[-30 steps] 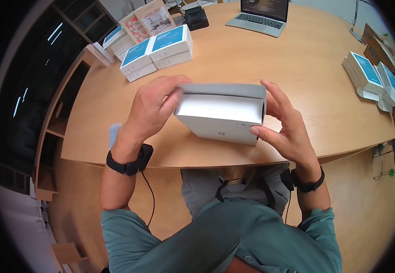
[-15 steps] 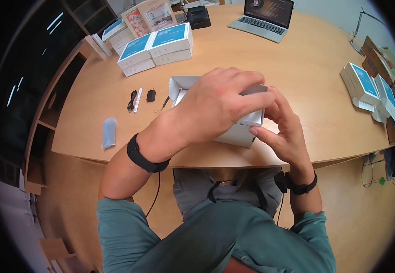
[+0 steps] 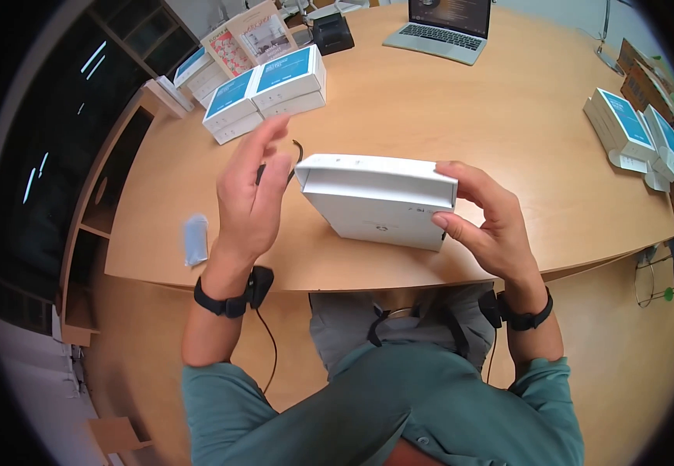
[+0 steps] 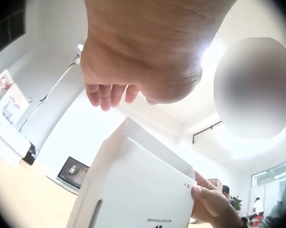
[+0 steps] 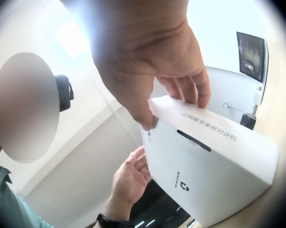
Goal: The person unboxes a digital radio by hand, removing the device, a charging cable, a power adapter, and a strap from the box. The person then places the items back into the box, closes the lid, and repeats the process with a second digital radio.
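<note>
Pinched the white carton (image 3: 387, 221) at mid-frame in the right hand (image 3: 496, 225), with the left hand (image 3: 250, 198) free and relaxed, left of centre. Seemed midway through closing the top flap (image 3: 368, 165); probably called next for tucking while steadying.

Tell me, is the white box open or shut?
Partly open: the white box has its flap raised, with a gap under its front edge; the right hand holds one end.

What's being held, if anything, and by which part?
The right hand grips a white rectangular cardboard box near its upper right corner; the left hand holds nothing.
</note>
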`<action>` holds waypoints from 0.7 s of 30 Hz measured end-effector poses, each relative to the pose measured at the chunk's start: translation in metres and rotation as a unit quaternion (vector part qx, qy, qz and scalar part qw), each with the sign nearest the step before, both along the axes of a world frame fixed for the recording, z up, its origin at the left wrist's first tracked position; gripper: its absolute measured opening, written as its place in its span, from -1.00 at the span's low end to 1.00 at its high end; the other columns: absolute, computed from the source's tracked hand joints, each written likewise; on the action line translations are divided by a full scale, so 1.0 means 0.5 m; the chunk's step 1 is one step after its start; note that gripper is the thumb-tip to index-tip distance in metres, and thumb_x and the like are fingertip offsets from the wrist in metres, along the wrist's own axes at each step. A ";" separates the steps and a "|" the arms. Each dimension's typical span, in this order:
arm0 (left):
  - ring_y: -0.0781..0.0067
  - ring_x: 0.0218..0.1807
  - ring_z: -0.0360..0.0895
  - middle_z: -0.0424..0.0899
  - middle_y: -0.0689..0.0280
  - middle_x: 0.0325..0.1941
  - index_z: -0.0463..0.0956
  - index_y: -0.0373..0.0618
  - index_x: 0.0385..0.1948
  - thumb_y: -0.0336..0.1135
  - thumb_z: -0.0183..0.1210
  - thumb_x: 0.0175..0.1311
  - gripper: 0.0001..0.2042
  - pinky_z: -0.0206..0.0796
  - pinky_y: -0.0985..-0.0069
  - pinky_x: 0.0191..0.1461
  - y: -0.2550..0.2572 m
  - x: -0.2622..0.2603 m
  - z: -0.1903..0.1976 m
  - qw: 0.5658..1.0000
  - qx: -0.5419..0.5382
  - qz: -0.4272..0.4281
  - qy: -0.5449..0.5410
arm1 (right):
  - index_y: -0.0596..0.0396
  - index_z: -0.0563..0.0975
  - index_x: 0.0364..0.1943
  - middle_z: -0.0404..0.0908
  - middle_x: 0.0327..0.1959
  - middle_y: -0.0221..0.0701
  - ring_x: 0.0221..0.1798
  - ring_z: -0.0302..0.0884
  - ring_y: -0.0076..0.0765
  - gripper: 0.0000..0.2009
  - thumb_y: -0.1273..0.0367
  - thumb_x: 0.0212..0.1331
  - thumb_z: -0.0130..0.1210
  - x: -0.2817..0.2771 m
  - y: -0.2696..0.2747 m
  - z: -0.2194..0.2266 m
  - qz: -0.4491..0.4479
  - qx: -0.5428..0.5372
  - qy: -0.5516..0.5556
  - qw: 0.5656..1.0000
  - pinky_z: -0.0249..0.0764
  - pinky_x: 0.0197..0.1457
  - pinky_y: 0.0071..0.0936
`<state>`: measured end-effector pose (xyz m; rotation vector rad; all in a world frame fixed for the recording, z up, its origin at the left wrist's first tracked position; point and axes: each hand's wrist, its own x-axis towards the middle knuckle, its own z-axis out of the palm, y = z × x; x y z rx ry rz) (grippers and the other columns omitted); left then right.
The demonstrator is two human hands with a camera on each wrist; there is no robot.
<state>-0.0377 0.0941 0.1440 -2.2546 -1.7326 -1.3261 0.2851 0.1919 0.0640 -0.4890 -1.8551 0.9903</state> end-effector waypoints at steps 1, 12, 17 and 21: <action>0.05 0.33 0.70 0.73 0.00 0.36 0.64 -0.29 0.29 -0.36 0.29 0.56 -0.65 0.50 0.28 0.44 -0.005 -0.016 -0.026 0.996 -0.038 0.039 -0.064 | 0.07 0.67 0.29 0.77 0.29 -0.23 0.35 0.74 -0.05 -0.52 0.45 0.28 0.51 0.003 0.004 -0.007 -0.003 0.032 -0.010 0.999 0.65 0.39 -0.20; 0.28 0.51 0.55 0.59 0.08 0.52 0.37 -0.31 0.53 -0.11 0.60 0.25 -0.13 0.37 0.23 0.60 -0.082 -0.031 -0.082 0.884 -0.340 -0.161 -0.279 | 0.11 0.61 0.34 0.67 0.39 -0.03 0.46 0.64 0.15 -0.44 0.57 0.21 0.45 0.039 -0.046 -0.014 0.067 0.082 -0.015 0.994 0.54 0.53 -0.10; -0.05 0.57 0.52 0.59 -0.06 0.51 0.43 -0.29 0.45 -0.20 0.66 0.17 -0.17 0.38 0.01 0.61 -0.084 0.002 -0.172 0.971 -0.136 -0.195 -0.002 | 0.08 0.50 0.55 0.28 0.70 0.05 0.67 0.37 0.21 -0.29 0.25 0.31 0.44 0.116 -0.090 -0.033 0.134 -0.140 0.000 0.981 0.45 0.58 -0.05; -0.47 0.56 0.46 0.56 -0.19 0.47 0.47 -0.28 0.40 -0.29 0.66 0.11 -0.21 0.42 -0.21 0.57 -0.083 0.108 -0.247 0.976 0.015 -0.194 0.100 | 0.07 0.58 0.47 0.26 0.71 -0.01 0.67 0.39 0.05 -0.38 0.21 0.36 0.46 0.135 -0.087 -0.108 0.002 -0.209 -0.016 0.978 0.56 0.49 -0.14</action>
